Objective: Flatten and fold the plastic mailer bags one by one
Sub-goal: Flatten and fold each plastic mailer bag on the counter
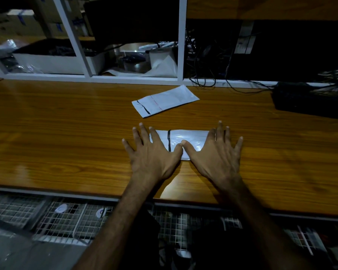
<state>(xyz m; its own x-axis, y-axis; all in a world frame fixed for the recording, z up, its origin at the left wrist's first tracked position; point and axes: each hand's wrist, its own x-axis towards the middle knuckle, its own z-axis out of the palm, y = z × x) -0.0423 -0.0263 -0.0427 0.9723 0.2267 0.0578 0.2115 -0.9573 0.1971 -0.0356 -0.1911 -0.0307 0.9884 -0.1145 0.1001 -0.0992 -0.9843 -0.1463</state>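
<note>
A folded white plastic mailer bag (187,137) with a black stripe lies on the wooden table (66,137) in front of me. My left hand (154,152) lies flat on its left part, fingers spread. My right hand (215,152) lies flat on its right part, fingers spread too. The two thumbs meet over the bag's middle. Both palms hide the bag's ends and near edge. A second white mailer bag (165,101) with a black stripe and a red line lies flat farther back, apart from both hands.
A white shelf frame (181,45) runs along the table's far edge, with boxes, rolls and plastic behind it. Black cables (213,75) and a dark device (308,100) sit at the back right. Wire mesh baskets (66,217) lie below the table's near edge.
</note>
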